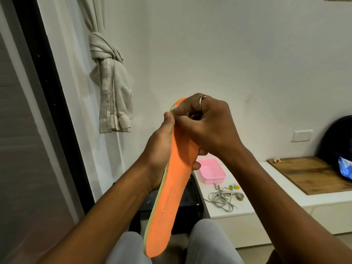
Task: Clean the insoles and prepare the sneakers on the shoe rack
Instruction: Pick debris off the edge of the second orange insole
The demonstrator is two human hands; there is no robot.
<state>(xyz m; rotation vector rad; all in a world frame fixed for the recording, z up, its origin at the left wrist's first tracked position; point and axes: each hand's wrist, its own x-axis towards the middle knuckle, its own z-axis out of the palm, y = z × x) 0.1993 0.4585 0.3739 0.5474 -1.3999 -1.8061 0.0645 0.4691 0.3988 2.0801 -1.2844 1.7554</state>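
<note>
An orange insole with a pale green edge stands nearly upright in front of me, toe end up. My left hand grips it from behind around its upper middle, thumb along the left edge. At the toe end my right hand, with a ring on one finger, pinches the rim with curled fingers. No sneakers are in view.
A low white ledge on the right carries a pink plastic tub, loose grey laces, small coloured charms and a tape roll. Further right lies a wooden board. A knotted curtain hangs at the left.
</note>
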